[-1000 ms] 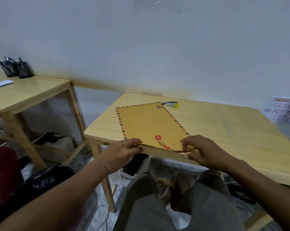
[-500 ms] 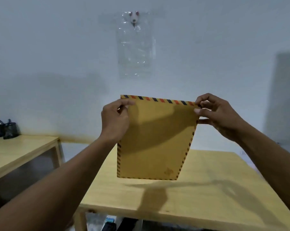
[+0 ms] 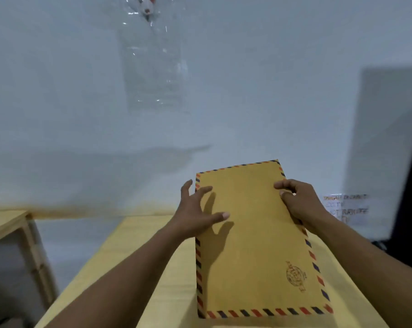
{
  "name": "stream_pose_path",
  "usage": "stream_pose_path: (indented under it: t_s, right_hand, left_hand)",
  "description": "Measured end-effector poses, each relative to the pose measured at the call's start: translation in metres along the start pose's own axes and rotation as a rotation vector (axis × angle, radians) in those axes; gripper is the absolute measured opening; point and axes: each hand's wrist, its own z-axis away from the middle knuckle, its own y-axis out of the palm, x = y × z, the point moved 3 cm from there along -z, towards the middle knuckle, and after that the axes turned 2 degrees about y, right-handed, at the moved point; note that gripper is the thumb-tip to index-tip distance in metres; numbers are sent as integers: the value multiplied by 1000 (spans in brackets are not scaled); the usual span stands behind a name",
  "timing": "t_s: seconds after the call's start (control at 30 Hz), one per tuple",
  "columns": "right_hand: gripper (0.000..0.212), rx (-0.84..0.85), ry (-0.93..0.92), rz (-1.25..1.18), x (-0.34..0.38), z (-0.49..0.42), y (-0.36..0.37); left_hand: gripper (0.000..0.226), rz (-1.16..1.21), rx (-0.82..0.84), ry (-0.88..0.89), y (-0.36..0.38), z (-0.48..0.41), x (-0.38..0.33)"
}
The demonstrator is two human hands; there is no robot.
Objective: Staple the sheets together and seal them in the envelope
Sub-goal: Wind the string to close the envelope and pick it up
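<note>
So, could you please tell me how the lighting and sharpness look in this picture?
Head view: the left hand casts a distinct shadow on the envelope; head view: the wall sign beside the right hand is blurred, hardly legible; head view: the plastic sleeve on the wall shows small glints.

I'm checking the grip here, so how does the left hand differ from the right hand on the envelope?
The left hand has its fingers spread and straight, while the right hand has its fingers curled. The left hand is at the left edge of the envelope with its thumb over the face; the right hand grips the right edge. Both are on the envelope's upper half.
</note>
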Motion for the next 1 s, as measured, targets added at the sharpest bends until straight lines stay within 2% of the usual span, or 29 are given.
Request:
stream_pose_path:
  t_s: [0.17,0.37,0.5,0.6,0.7,0.8,1.0]
  right_hand:
    - [24,63,60,199,-89,-15,18]
    - [38,165,50,512,-164,-19,45]
    - [45,196,36,898,-187,-12,63]
    - [48,222,5,1016,-180,-11,68]
    - [48,246,39,1034,-166,-12,70]
    - [48,251,-12,936,-140,-15,81]
    - [48,392,-123,870,-91,-9,136]
  left_hand:
    - [94,-126,130,19,81,-11,53]
    - [90,-340,279,-17,138,-16,99]
    - [85,-533,337,-26,153,-9,110]
    - [83,-538,356,-46,153,-13,109]
    - [79,-467,346,-65,145,-12,104]
    - [75,-407,299,-78,126,-6,107]
    - [71,-487,128,-142,61,-5,140]
